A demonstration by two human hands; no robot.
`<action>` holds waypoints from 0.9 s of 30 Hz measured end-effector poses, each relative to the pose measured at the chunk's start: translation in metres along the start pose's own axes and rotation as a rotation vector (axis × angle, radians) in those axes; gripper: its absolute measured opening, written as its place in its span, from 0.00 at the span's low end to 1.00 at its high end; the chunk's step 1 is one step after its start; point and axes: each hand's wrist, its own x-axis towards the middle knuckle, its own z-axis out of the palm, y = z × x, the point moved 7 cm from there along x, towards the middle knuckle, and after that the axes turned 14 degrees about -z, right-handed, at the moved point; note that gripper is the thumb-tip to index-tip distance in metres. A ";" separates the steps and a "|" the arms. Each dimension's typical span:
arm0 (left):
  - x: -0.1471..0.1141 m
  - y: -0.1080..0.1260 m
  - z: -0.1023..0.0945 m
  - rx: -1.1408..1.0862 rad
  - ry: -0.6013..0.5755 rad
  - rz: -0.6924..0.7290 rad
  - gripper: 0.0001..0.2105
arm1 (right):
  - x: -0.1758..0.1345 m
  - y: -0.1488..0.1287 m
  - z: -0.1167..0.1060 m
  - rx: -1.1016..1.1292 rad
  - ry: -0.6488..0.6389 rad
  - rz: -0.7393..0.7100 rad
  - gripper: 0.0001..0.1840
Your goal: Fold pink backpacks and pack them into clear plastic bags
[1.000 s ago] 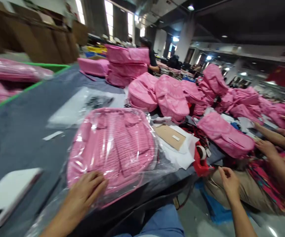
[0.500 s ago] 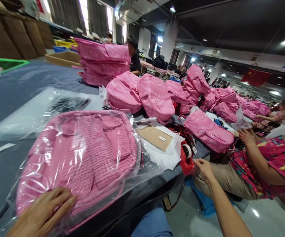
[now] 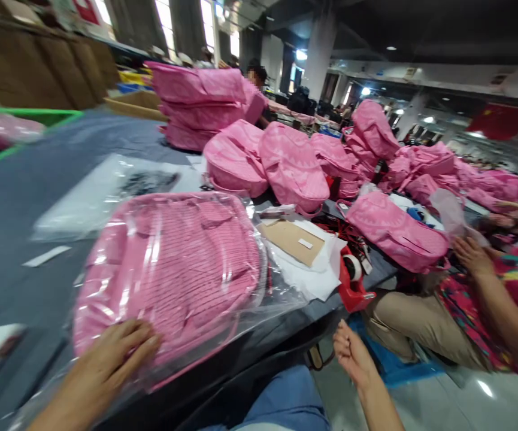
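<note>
A pink backpack (image 3: 178, 257) lies flat on the table inside a clear plastic bag (image 3: 285, 297), with loose film spreading past its right side. My left hand (image 3: 117, 362) rests on the near left part of the bagged backpack, fingers stretched out over the film. Off the table's front edge, my right hand (image 3: 353, 353) is closed in a pinch. Whatever its fingertips hold, if anything, is too small or clear to make out. Just above that hand stands a red tape dispenser (image 3: 352, 293) with a white roll, at the table edge.
Pink backpacks are piled behind (image 3: 200, 96) and along the table to the right (image 3: 396, 230). Flat clear bags (image 3: 79, 197), brown card (image 3: 292, 239) and white paper lie around. A green-rimmed crate (image 3: 67, 120) is at left. A co-worker's hand (image 3: 474, 257) works at right.
My right hand has come away from the tape dispenser, toward me, and its fingers are now curled in. My left hand stays on the bagged backpack. The view has shifted left.
</note>
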 end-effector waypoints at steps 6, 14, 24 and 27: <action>0.000 0.073 -0.021 -0.048 -0.192 -0.098 0.22 | -0.054 -0.063 0.159 0.071 -0.933 -0.057 0.29; -0.001 0.074 -0.018 -0.010 -0.196 -0.120 0.14 | -0.032 -0.142 0.269 -0.855 -1.576 -0.863 0.13; 0.000 0.071 -0.015 -0.023 -0.193 -0.094 0.15 | 0.009 -0.119 0.315 -1.323 -1.365 -0.854 0.07; -0.002 0.070 -0.015 -0.057 -0.206 -0.081 0.15 | 0.039 -0.121 0.314 -1.271 -1.251 -0.719 0.14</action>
